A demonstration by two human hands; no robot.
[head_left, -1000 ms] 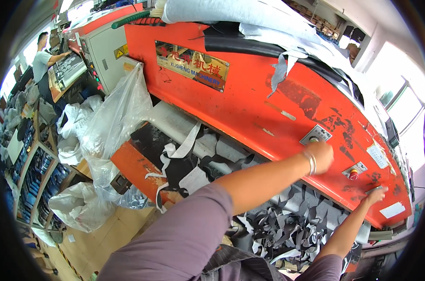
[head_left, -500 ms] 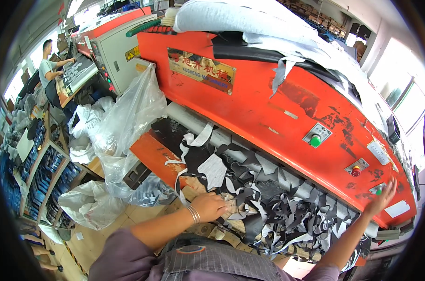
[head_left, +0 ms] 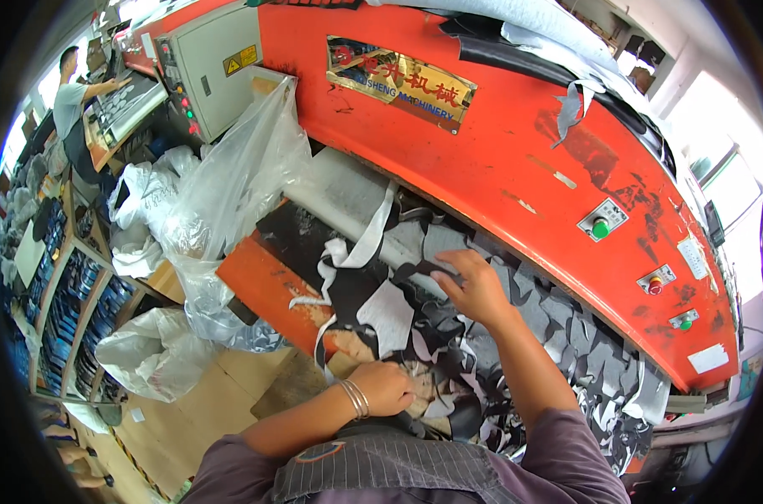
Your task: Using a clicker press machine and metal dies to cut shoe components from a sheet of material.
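My right hand [head_left: 476, 290] reaches over the bed of a large orange press, its thumb and fingers closed on a dark offcut of sheet material [head_left: 417, 270]. Curled at the near edge of the bed is my left hand [head_left: 383, 389], with a bracelet on the wrist; what its fingers hold, if anything, is hidden. Between the hands lie a pale grey cut piece [head_left: 386, 316] and tangled black and grey scraps [head_left: 516, 386]. A long pale strip [head_left: 373, 227] curls across the bed beyond my left hand.
The orange press beam [head_left: 516, 160] spans the far side, with a green button [head_left: 600, 228] and a red button [head_left: 655, 286]. Clear plastic bags [head_left: 239, 185] hang at its left end. Farther left are a shelf of blue pieces [head_left: 71, 311] and a person [head_left: 71, 105] at another machine.
My right hand has moved left from beside the lower green button to the scraps on the bed. My left hand stays at the near edge. The view has shifted slightly.
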